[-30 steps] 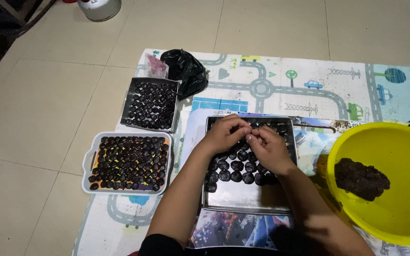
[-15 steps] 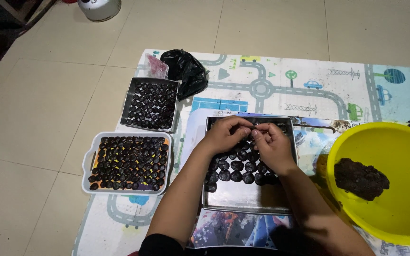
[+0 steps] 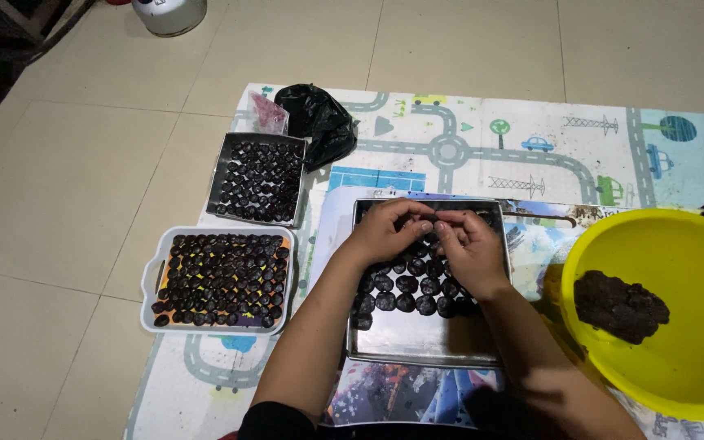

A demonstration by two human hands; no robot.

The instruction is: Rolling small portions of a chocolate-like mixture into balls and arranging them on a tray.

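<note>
A metal tray lies on the mat in front of me, its far half filled with rows of small dark round pieces. My left hand and my right hand meet fingertip to fingertip over the tray's far edge, pinching a small dark piece between them. A yellow bowl at the right holds a lump of dark dough.
A white handled tray full of dark pieces sits at the left, with a smaller metal tray of pieces beyond it. A black plastic bag and a pink packet lie further back. A metal pot stands on the tiled floor.
Both hands have stayed over the far end of the tray, fingers shifting slightly as they work the small piece. Nothing else has moved.
</note>
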